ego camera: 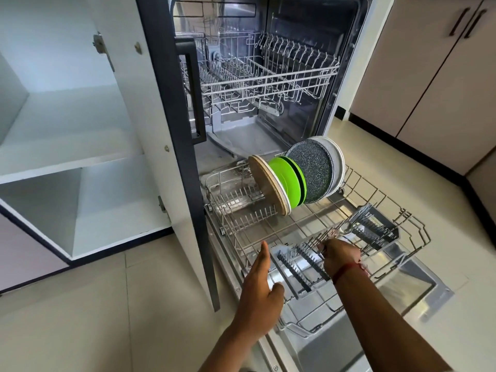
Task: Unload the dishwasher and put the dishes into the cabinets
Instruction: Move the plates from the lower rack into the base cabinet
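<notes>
We log the right hand (339,254) fingers curled round cutlery (338,232) in the near lower rack (303,213), left hand (261,277) fingers straight, holding nothing.

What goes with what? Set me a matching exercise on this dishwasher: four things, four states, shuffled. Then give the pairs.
Things
1. bright green round plates
2. upper wire rack
3. left hand
4. right hand

States
A. grips metal cutlery
B. open, fingers straight
C. upright in the lower wire rack
D. no dishes in view

Pairs: 1-C, 2-D, 3-B, 4-A
</notes>
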Demonstrator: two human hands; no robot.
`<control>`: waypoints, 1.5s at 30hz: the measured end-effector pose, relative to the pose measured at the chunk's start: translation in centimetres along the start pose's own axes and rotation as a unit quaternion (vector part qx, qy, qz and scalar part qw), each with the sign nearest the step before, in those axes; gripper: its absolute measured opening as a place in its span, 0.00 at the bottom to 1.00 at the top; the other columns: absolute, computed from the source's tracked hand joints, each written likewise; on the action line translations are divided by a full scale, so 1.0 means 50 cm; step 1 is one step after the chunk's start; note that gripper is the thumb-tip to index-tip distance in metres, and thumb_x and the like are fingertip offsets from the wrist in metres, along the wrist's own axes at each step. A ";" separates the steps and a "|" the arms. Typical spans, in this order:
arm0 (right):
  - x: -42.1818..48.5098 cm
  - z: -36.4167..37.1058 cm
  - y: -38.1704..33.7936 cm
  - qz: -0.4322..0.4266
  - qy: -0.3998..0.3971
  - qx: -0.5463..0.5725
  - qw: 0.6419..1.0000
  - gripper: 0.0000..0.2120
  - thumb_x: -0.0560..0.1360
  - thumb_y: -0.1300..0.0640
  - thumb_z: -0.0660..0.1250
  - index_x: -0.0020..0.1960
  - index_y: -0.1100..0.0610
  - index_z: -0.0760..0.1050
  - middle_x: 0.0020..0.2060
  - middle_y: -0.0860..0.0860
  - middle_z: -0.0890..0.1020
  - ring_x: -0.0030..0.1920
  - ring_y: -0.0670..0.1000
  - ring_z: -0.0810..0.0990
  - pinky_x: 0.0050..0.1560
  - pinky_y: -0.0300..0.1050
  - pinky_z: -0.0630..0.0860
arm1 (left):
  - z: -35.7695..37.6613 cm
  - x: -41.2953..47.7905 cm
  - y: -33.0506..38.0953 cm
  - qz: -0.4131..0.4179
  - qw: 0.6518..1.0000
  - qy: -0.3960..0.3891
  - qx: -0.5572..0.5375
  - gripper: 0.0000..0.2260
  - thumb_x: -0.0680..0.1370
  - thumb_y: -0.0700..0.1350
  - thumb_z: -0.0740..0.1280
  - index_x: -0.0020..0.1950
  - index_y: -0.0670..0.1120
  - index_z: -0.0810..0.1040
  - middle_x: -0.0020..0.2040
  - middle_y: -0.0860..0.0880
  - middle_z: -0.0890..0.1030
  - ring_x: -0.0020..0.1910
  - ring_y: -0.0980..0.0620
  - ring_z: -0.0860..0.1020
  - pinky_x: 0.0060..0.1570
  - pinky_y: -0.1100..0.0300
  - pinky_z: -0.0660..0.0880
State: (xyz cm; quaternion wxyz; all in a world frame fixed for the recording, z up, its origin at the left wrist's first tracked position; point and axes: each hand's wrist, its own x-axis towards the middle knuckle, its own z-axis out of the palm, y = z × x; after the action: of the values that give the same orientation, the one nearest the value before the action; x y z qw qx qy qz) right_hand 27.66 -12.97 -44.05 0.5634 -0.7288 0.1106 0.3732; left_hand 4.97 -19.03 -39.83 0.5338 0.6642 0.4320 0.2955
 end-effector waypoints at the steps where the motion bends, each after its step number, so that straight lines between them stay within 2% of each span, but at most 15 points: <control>1: -0.015 -0.008 0.000 0.007 -0.019 0.021 1.000 0.08 0.75 0.65 0.69 0.54 0.64 0.77 0.43 0.56 0.82 0.40 0.50 0.80 0.31 0.40 0.76 | 0.003 0.004 -0.003 -0.007 1.000 -0.009 -0.003 0.37 0.78 0.37 0.60 0.77 0.58 0.42 0.73 0.63 0.50 0.76 0.58 0.51 0.71 0.65 0.52; 4: -0.094 -0.038 0.022 0.004 -0.133 0.115 0.984 0.06 0.75 0.72 0.64 0.51 0.65 0.74 0.46 0.60 0.79 0.37 0.51 0.79 0.39 0.44 0.80 | 0.005 -0.010 0.033 -0.036 0.999 -0.029 -0.001 0.35 0.80 0.37 0.60 0.79 0.55 0.44 0.73 0.63 0.51 0.73 0.61 0.60 0.67 0.67 0.62; 6: -0.158 -0.057 0.040 -0.004 -0.190 0.145 0.971 0.09 0.76 0.73 0.61 0.55 0.67 0.74 0.46 0.60 0.77 0.39 0.51 0.77 0.46 0.47 0.79 | 0.007 -0.021 0.043 -0.060 0.998 -0.035 -0.004 0.34 0.80 0.38 0.60 0.79 0.56 0.45 0.75 0.59 0.54 0.47 0.70 0.77 0.45 0.68 0.75; 7: -0.187 -0.065 0.052 -0.008 -0.219 0.147 0.964 0.09 0.77 0.74 0.60 0.56 0.68 0.73 0.46 0.60 0.76 0.40 0.51 0.77 0.49 0.48 0.78 | 0.009 -0.025 0.047 -0.077 0.996 -0.038 -0.012 0.33 0.81 0.39 0.59 0.79 0.56 0.46 0.77 0.56 0.57 0.32 0.66 0.75 0.32 0.67 0.72; 8: -0.219 -0.074 0.065 -0.014 -0.242 0.139 0.960 0.10 0.78 0.74 0.58 0.56 0.68 0.73 0.46 0.60 0.77 0.41 0.52 0.76 0.50 0.48 0.77 | 0.012 -0.031 0.044 -0.088 0.995 -0.037 -0.018 0.32 0.81 0.40 0.59 0.79 0.56 0.48 0.76 0.53 0.60 0.26 0.62 0.70 0.28 0.67 0.67; 11: -0.307 -0.111 0.121 -0.017 -0.299 0.113 0.947 0.11 0.79 0.72 0.57 0.56 0.66 0.75 0.47 0.62 0.81 0.47 0.55 0.80 0.54 0.48 0.79 | 0.018 -0.059 0.029 -0.105 0.994 -0.016 -0.029 0.27 0.81 0.48 0.61 0.78 0.54 0.55 0.58 0.58 0.76 0.38 0.64 0.71 0.40 0.64 0.70; 14: -0.382 -0.143 0.183 -0.020 -0.356 0.097 0.929 0.13 0.77 0.72 0.58 0.59 0.68 0.77 0.50 0.64 0.83 0.52 0.59 0.83 0.54 0.48 0.81 | 0.021 -0.100 0.021 -0.126 0.989 0.022 -0.081 0.21 0.82 0.48 0.61 0.75 0.50 0.66 0.62 0.55 0.76 0.53 0.63 0.75 0.56 0.64 0.72; 16: -0.424 -0.155 0.222 -0.030 -0.360 0.075 0.930 0.12 0.77 0.72 0.60 0.57 0.68 0.78 0.49 0.64 0.84 0.51 0.59 0.84 0.50 0.48 0.82 | 0.015 -0.135 0.029 -0.132 0.985 0.069 -0.092 0.15 0.82 0.45 0.61 0.68 0.51 0.75 0.60 0.54 0.79 0.53 0.60 0.77 0.54 0.67 0.72; 19: -0.487 -0.176 0.276 -0.043 -0.367 0.022 0.929 0.10 0.77 0.70 0.63 0.55 0.65 0.79 0.47 0.62 0.85 0.49 0.56 0.85 0.49 0.47 0.79 | -0.003 -0.204 0.033 -0.132 0.972 0.152 -0.118 0.12 0.81 0.40 0.62 0.53 0.56 0.81 0.46 0.54 0.83 0.46 0.61 0.79 0.49 0.68 0.74; 22: -0.539 -0.175 0.333 -0.062 -0.392 -0.037 0.917 0.11 0.77 0.70 0.64 0.56 0.63 0.80 0.44 0.59 0.86 0.47 0.55 0.86 0.50 0.50 0.80 | -0.037 -0.267 0.006 -0.158 0.947 0.248 -0.133 0.13 0.79 0.40 0.64 0.60 0.52 0.81 0.43 0.60 0.82 0.48 0.58 0.81 0.53 0.61 0.78; 25: -0.605 -0.137 0.382 -0.067 -0.434 -0.093 0.894 0.10 0.77 0.69 0.65 0.55 0.62 0.81 0.43 0.58 0.86 0.46 0.55 0.86 0.51 0.51 0.80 | -0.103 -0.326 -0.020 -0.151 0.912 0.347 -0.159 0.14 0.78 0.39 0.65 0.59 0.53 0.82 0.46 0.55 0.85 0.47 0.56 0.83 0.53 0.56 0.79; 30: -0.709 -0.010 0.393 -0.096 -0.498 -0.140 0.850 0.10 0.77 0.68 0.64 0.53 0.60 0.82 0.43 0.54 0.87 0.47 0.51 0.85 0.54 0.47 0.80 | -0.257 -0.337 -0.006 -0.130 0.867 0.442 -0.189 0.13 0.78 0.40 0.62 0.42 0.54 0.83 0.40 0.51 0.84 0.43 0.53 0.82 0.48 0.55 0.80; 33: -0.765 0.098 0.369 -0.126 -0.512 -0.139 0.838 0.08 0.76 0.68 0.66 0.48 0.60 0.83 0.40 0.54 0.86 0.44 0.51 0.85 0.47 0.44 0.80 | -0.364 -0.302 0.029 -0.110 0.867 0.445 -0.197 0.13 0.78 0.39 0.62 0.41 0.53 0.81 0.42 0.49 0.84 0.44 0.52 0.82 0.49 0.55 0.79; 39: -0.858 0.389 0.313 -0.151 -0.546 -0.157 0.809 0.06 0.77 0.66 0.64 0.48 0.65 0.80 0.39 0.56 0.83 0.39 0.53 0.82 0.38 0.46 0.78 | -0.609 -0.176 0.066 -0.065 0.849 0.437 -0.291 0.10 0.80 0.51 0.63 0.56 0.50 0.80 0.51 0.47 0.83 0.51 0.51 0.81 0.54 0.56 0.77; 45: -0.913 0.641 0.280 -0.147 -0.525 -0.147 0.825 0.05 0.74 0.67 0.68 0.42 0.63 0.83 0.34 0.56 0.84 0.34 0.51 0.81 0.29 0.38 0.74 | -0.808 -0.061 0.050 -0.024 0.820 0.400 -0.409 0.14 0.82 0.52 0.57 0.51 0.48 0.79 0.49 0.46 0.82 0.52 0.49 0.78 0.63 0.50 0.72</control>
State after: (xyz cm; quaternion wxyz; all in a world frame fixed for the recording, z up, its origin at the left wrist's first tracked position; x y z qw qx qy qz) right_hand -25.72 -0.58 -26.64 0.4708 -0.5046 -0.3661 0.6242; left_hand -30.23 -3.55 -26.89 0.5438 0.1976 0.4631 0.6714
